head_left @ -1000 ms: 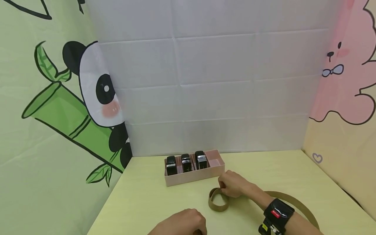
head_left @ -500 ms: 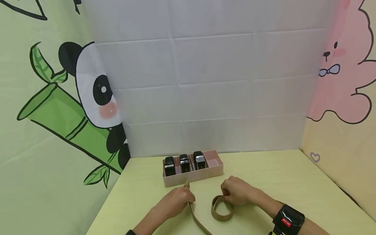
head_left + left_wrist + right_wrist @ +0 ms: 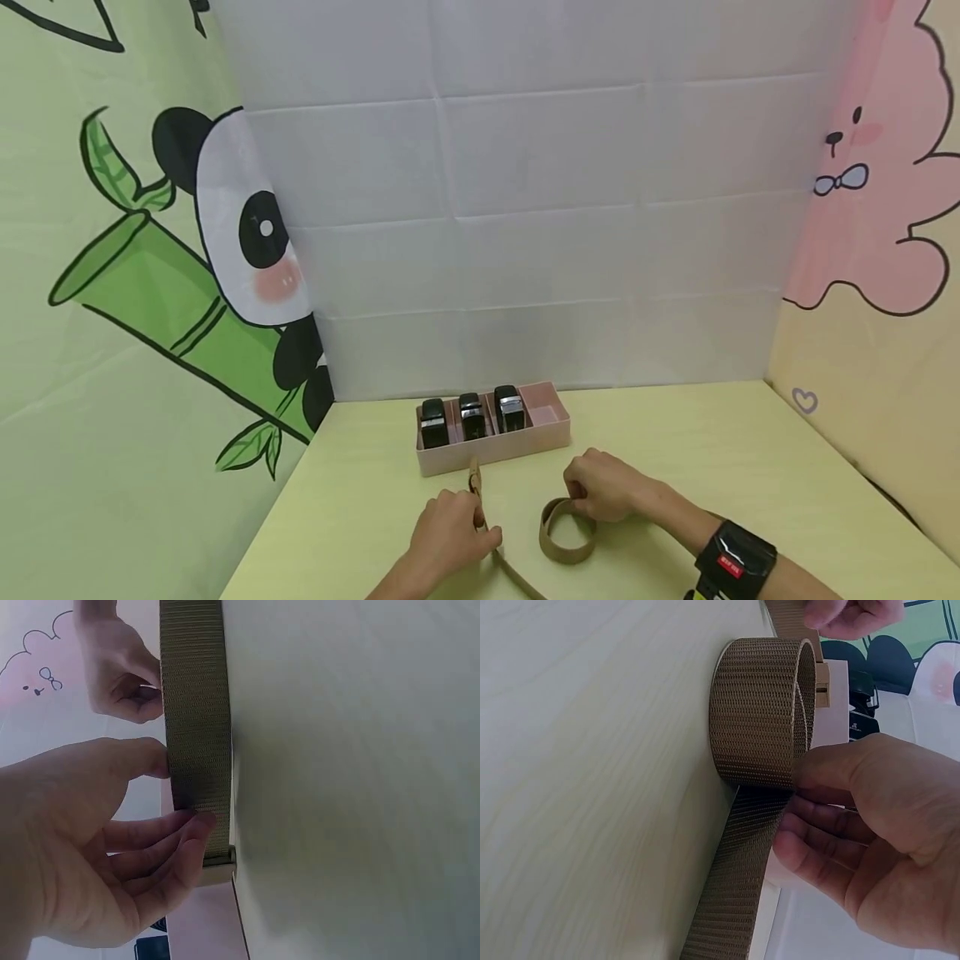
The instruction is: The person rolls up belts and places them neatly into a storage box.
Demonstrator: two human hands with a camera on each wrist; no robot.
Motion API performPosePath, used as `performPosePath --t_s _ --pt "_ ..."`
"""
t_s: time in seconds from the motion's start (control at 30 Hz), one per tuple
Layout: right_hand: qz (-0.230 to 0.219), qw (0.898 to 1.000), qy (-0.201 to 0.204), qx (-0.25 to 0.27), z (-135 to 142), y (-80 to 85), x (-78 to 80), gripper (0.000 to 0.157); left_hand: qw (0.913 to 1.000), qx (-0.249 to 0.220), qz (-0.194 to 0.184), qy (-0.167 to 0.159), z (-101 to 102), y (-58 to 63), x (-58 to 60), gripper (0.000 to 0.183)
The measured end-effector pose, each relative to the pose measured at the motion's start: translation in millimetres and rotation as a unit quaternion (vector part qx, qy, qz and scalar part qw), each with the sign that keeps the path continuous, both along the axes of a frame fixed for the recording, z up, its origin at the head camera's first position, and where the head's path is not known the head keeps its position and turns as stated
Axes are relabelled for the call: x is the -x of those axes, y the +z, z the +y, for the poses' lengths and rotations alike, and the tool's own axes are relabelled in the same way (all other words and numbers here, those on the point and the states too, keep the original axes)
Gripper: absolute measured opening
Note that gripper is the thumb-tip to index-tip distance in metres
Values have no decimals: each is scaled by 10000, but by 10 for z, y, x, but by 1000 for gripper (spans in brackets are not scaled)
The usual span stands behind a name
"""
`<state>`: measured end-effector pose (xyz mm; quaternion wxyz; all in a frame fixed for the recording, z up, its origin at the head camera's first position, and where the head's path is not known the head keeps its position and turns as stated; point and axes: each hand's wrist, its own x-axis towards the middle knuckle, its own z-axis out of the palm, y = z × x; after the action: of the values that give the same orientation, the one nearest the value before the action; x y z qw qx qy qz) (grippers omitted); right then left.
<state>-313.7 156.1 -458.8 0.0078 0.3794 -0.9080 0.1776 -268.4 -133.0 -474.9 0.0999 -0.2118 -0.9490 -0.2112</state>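
Observation:
A khaki woven webbing belt (image 3: 567,553) stands on edge on the table, partly wound into a round coil. My right hand (image 3: 609,486) pinches it at the coil's right side; the right wrist view shows thumb and fingers at the point where the strap (image 3: 735,877) leaves the coil. My left hand (image 3: 453,533) holds the belt's other end between thumb and fingers. Past these fingers the buckle end (image 3: 474,473) points toward the pink box. In the left wrist view the strap (image 3: 196,697) runs upright beside the left hand. Part of its length lies below the head view.
The pink divided box (image 3: 495,451) stands behind the hands. Three black rolled items with silvery fronts, seemingly belts (image 3: 472,417), sit in its compartments; its rightmost compartment shows a bare floor. A white sheet (image 3: 540,250) hangs behind the table, with printed panels at both sides.
My left hand came up from the lower edge with the buckle end, then shifted slightly down and right along the belt. The right hand and coil moved slightly toward me, then stayed still.

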Motion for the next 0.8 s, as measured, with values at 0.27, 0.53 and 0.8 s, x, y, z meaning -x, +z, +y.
performPosePath --t_s 0.27,0.53,0.8 --pt "75 9999 146 -35 -39 -4 -11 25 9969 145 530 -568 92 72 220 35" --pt "137 9992 365 -21 -141 0 -53 26 9784 782 1039 -1606 342 48 715 23" --pt "306 9987 397 7 -178 -8 -43 28 9731 576 1225 -1863 464 -110 883 3"
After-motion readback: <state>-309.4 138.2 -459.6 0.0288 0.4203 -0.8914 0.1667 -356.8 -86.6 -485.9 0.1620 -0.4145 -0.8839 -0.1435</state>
